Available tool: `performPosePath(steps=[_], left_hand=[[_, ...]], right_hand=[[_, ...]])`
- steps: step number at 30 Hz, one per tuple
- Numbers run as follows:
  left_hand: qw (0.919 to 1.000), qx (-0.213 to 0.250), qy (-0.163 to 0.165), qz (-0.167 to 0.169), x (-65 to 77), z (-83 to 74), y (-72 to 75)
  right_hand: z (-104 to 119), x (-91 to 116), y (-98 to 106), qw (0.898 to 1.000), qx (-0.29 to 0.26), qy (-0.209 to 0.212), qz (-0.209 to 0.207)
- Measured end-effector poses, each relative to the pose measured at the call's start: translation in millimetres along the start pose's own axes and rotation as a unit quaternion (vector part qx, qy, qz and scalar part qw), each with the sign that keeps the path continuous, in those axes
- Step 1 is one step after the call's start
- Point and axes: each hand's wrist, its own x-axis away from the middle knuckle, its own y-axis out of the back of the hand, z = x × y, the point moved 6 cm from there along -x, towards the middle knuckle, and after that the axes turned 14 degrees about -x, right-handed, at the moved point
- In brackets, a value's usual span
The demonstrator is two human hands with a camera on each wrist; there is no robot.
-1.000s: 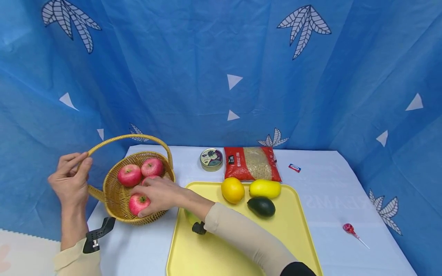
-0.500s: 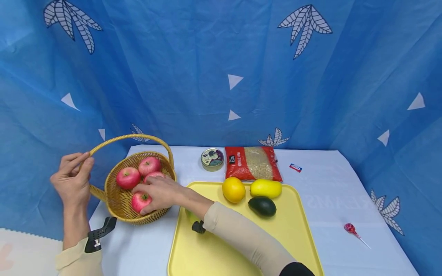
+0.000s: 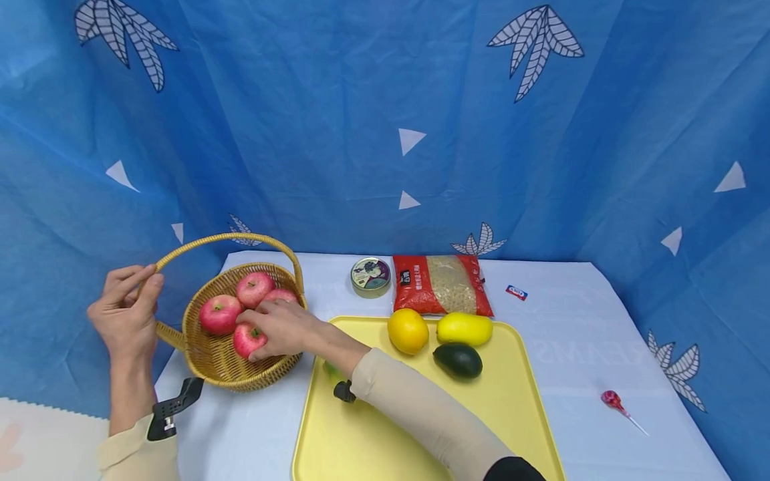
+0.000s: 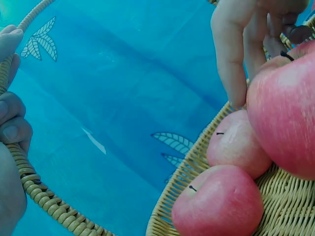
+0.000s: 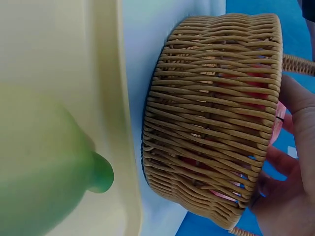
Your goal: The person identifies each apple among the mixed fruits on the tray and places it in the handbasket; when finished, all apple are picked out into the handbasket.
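My left hand grips one side of the arched handle of a wicker basket; in the left wrist view its fingers curl round the woven handle. My right hand reaches over the basket's right rim, fingers and thumb round a red apple. Inside the basket, beyond that hand, lie a left apple, a back apple and a partly hidden apple. In the right wrist view, the right hand is at the rim, with an apple beside its fingers.
A yellow tray bears an orange, a yellow fruit, a dark green avocado and a green fruit below my right forearm. Behind are a round tin and a red pasta bag; a lollipop lies right.
My right hand and its apple have moved slightly toward the back of the basket. The left and back apples have shifted a little leftward. My left hand keeps its grip on the handle.
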Motion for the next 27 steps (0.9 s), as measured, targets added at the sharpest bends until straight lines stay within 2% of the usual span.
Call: performPosePath(steps=[13,21,27], left_hand=[[0.9998,0.019,-0.004,0.0,0.8,-1.4,-0.6],[0.9997,0.023,-0.003,0.002,0.1,0.9,-0.2],[0.9998,0.017,-0.005,0.004,-0.6,1.0,-0.3]], right_hand=[[-3,-11,-7,0.999,0.02,-0.025,0.018],[-6,-15,-11,0.998,0.006,-0.05,0.024],[-7,-15,-10,0.998,0.006,-0.053,0.021]])
